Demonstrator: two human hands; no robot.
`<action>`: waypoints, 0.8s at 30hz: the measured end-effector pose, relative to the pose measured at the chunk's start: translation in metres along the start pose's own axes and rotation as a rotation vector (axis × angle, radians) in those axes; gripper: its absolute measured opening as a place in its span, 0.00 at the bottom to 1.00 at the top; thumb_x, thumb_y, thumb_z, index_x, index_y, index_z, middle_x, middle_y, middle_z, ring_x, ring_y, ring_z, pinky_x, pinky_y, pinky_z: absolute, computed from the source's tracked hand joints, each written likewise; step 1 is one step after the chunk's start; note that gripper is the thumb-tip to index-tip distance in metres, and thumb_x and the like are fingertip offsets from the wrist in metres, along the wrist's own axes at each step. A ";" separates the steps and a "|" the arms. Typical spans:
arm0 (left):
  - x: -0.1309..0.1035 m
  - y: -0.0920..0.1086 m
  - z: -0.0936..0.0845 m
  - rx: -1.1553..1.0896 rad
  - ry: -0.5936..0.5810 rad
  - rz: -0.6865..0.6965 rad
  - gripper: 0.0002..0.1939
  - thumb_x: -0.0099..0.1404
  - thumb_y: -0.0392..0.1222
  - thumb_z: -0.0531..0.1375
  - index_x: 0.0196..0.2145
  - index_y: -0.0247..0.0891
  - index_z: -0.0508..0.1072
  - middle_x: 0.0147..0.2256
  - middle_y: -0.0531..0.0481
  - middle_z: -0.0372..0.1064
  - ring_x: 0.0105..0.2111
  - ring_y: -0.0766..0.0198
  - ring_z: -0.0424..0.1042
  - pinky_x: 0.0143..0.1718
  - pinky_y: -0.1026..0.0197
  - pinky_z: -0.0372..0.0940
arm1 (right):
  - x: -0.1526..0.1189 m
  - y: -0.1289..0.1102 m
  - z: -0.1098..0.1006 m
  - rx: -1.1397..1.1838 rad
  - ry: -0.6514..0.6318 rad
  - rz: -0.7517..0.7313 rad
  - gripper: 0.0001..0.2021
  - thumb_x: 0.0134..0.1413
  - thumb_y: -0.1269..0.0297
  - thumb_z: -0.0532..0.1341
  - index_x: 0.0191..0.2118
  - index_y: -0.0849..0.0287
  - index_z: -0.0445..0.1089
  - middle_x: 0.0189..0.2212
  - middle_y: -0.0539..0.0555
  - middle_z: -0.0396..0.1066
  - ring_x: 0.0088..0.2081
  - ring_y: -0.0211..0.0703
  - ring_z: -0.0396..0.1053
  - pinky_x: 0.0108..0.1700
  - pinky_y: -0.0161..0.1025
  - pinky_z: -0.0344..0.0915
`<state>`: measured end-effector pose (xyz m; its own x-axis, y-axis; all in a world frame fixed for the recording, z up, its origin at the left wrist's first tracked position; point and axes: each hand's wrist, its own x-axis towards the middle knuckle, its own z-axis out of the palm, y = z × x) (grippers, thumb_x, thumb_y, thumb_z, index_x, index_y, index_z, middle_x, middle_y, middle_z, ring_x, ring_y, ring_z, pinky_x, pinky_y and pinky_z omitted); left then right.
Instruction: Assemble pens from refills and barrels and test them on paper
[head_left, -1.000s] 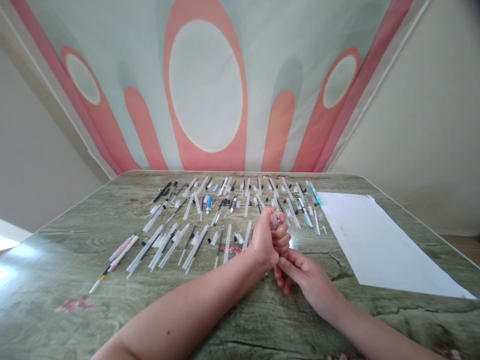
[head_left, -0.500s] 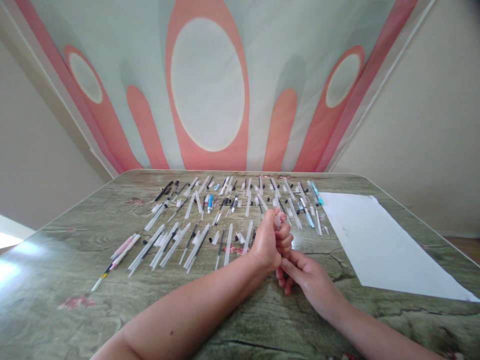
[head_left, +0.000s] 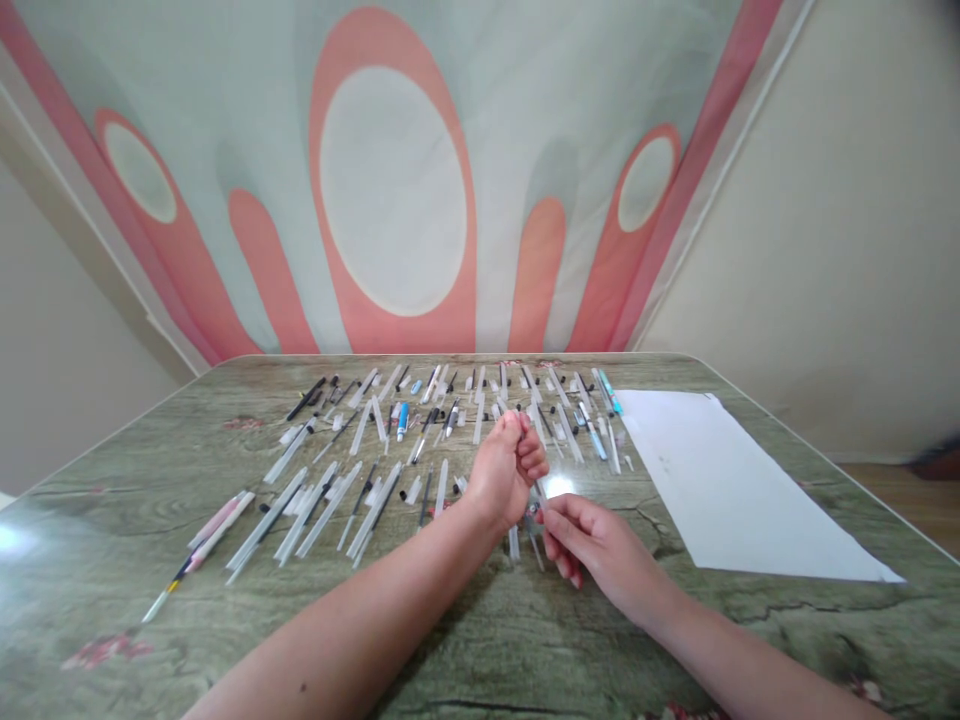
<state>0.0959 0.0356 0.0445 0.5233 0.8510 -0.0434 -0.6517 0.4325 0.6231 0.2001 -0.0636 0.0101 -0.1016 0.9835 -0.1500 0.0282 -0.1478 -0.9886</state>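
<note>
In the head view, the clenched fingers of the left hand (head_left: pixel 508 470) sit just below centre; what they enclose is hidden. Right of it and lower, the right hand (head_left: pixel 592 545) pinches a slender translucent plastic piece (head_left: pixel 541 493) between thumb and fingers, just under the left fist. Rows of translucent plastic pen barrels (head_left: pixel 330 510) cross the middle of the greenish wood-patterned counter (head_left: pixel 75 570); a white paper sheet (head_left: pixel 750 485) lies at right.

Pen parts (head_left: pixel 330 508) in rows on tbl (head_left: pixel 150 470), paper sheet (head_left: pixel 750 500) to R, wall hanging (head_left: pixel 390 190) bhd.
</note>
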 end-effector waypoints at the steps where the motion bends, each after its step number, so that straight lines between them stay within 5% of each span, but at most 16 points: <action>1: 0.000 -0.001 0.000 -0.004 0.000 0.002 0.13 0.65 0.49 0.52 0.29 0.38 0.58 0.19 0.59 0.44 0.16 0.74 0.47 0.17 0.71 0.46 | 0.000 -0.001 -0.001 -0.011 0.002 0.004 0.18 0.55 0.47 0.54 0.33 0.59 0.64 0.22 0.46 0.65 0.19 0.31 0.61 0.19 0.29 0.57; 7: -0.004 0.000 0.000 0.198 0.075 0.122 0.11 0.64 0.47 0.54 0.40 0.39 0.64 0.29 0.52 0.62 0.28 0.67 0.65 0.30 0.64 0.62 | 0.001 -0.003 -0.016 -0.197 0.079 -0.039 0.18 0.53 0.48 0.57 0.35 0.60 0.68 0.22 0.48 0.67 0.20 0.32 0.61 0.20 0.30 0.58; 11: -0.004 0.009 0.004 0.479 0.099 0.208 0.12 0.59 0.40 0.59 0.42 0.39 0.66 0.37 0.49 0.65 0.37 0.64 0.67 0.33 0.64 0.63 | 0.008 -0.003 -0.050 -0.360 0.267 -0.077 0.19 0.54 0.48 0.56 0.38 0.60 0.70 0.22 0.48 0.67 0.18 0.33 0.59 0.20 0.32 0.58; 15: -0.017 0.021 0.013 0.760 -0.103 0.205 0.04 0.60 0.36 0.55 0.34 0.37 0.69 0.29 0.50 0.66 0.30 0.66 0.66 0.31 0.64 0.62 | 0.028 -0.005 -0.107 -0.551 0.467 -0.065 0.21 0.55 0.47 0.53 0.39 0.61 0.70 0.24 0.50 0.68 0.22 0.36 0.64 0.23 0.34 0.61; 18: -0.048 0.025 0.013 1.092 -0.275 0.252 0.08 0.62 0.34 0.52 0.33 0.39 0.71 0.29 0.49 0.67 0.29 0.66 0.67 0.32 0.63 0.61 | 0.051 -0.005 -0.150 -0.702 0.576 0.003 0.18 0.56 0.51 0.55 0.36 0.62 0.71 0.29 0.53 0.71 0.29 0.40 0.68 0.30 0.36 0.65; 24: -0.107 0.017 -0.020 1.603 -0.702 0.400 0.14 0.59 0.29 0.50 0.40 0.39 0.70 0.32 0.46 0.70 0.31 0.61 0.69 0.32 0.61 0.60 | 0.097 0.003 -0.195 -0.937 0.666 0.202 0.14 0.59 0.62 0.57 0.49 0.60 0.65 0.48 0.55 0.66 0.44 0.44 0.68 0.44 0.46 0.67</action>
<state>0.0176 -0.0425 0.0441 0.8734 0.3633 0.3244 0.1056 -0.7914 0.6021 0.3846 0.0520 -0.0046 0.5228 0.8524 0.0078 0.7358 -0.4466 -0.5091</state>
